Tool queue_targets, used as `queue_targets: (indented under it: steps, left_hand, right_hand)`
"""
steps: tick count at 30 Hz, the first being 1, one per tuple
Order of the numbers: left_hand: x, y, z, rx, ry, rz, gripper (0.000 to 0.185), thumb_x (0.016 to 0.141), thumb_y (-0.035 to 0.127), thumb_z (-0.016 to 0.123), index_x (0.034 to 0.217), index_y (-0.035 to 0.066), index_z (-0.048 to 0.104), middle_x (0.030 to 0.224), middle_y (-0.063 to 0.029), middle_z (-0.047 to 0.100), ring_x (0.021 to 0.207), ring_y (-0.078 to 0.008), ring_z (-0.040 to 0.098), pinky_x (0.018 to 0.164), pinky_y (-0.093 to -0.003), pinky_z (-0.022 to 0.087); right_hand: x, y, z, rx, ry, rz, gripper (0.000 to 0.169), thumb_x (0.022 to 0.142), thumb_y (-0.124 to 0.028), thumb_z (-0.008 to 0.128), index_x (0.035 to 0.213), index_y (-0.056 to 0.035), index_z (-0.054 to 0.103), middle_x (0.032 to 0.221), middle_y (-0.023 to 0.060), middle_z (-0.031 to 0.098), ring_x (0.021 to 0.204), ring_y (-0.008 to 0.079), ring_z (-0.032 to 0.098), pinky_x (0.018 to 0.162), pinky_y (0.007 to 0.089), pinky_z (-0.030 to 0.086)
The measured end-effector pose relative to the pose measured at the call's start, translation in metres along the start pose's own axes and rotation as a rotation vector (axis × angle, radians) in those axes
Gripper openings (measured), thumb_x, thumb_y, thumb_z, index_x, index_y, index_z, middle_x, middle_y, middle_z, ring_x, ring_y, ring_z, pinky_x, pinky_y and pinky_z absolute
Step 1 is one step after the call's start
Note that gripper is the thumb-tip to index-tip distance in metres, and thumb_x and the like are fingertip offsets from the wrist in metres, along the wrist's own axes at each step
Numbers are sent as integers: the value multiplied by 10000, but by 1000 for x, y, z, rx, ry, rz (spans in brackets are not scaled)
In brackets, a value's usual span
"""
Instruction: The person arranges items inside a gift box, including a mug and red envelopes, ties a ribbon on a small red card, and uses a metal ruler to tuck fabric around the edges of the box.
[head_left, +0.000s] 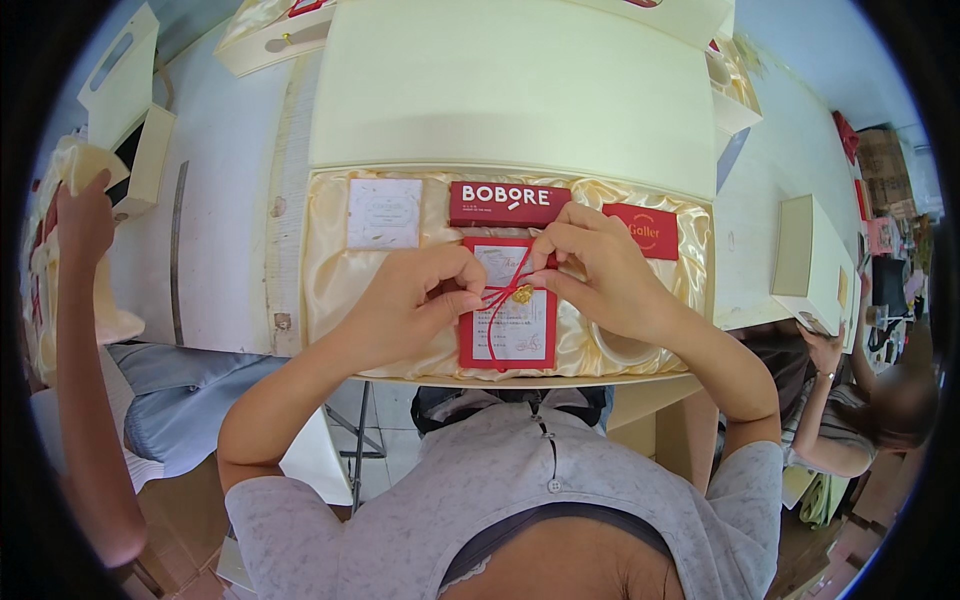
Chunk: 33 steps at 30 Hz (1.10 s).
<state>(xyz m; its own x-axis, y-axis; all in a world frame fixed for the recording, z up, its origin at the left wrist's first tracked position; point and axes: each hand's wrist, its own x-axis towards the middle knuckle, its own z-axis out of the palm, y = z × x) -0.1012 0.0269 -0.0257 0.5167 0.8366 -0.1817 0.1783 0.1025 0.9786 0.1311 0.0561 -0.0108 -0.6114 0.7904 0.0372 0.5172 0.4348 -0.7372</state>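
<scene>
Before me lies an open cream gift box (324, 285) lined with shiny pale-yellow satin. At its front middle rests a red-bordered card (546, 337) bearing writing, with a thin red cord (491, 334) looped and crossed over it. A small gold charm (523, 293) sits at the crossing. My left hand (427, 296) pinches the cord on the left. On the right, my right hand (600, 277) pinches a strand between thumb and fingers. Behind the card are a dark-red BOBORE box (506, 206), a white square packet (384, 214) and a red Galler packet (652, 234), partly covered by my right hand.
Below my right wrist a round cream item (630, 352) is partly hidden. The box lid (510, 82) stands raised behind. A metal ruler (180, 247) lies left. One person's hand (82, 210) holds satin at far left; another person's hand (823, 349) touches a cream box (814, 262) at right.
</scene>
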Motion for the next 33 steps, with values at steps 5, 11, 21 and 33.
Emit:
queue_targets:
  steps: [5, 11, 21, 33]
  left_hand:
    - [-1, 3, -2, 171, -29, 143, 67, 860, 9, 546, 827, 31, 492, 762, 8, 486, 678, -58, 448, 614, -218, 412]
    - [4, 14, 7, 75, -37, -68, 58, 876, 30, 521, 847, 24, 471, 733, 1, 466, 672, -63, 452, 604, -217, 409]
    - [2, 12, 5, 239, 9, -16, 46, 824, 21, 535, 828, -3, 496, 672, -113, 533, 589, -164, 496, 566, -295, 405]
    - [5, 12, 11, 421, 20, 85, 168, 867, 137, 548, 769, 10, 499, 617, -132, 484, 520, -213, 483, 512, -338, 387]
  right_hand:
    - [-2, -1, 1, 7, -15, 22, 123, 749, -30, 656, 807, -52, 551, 792, 63, 478, 706, 195, 505, 608, 324, 381]
    - [-4, -7, -2, 15, 7, -6, 101, 779, -67, 619, 780, -78, 519, 775, 32, 554, 756, 200, 541, 714, 348, 352]
    - [-7, -5, -2, 20, 19, -20, 66, 790, -83, 625, 840, -104, 586, 726, -8, 597, 726, 176, 554, 754, 322, 345]
    - [-7, -5, -2, -74, -27, -58, 40, 821, -99, 580, 829, -109, 618, 778, 11, 571, 802, 198, 546, 771, 339, 345]
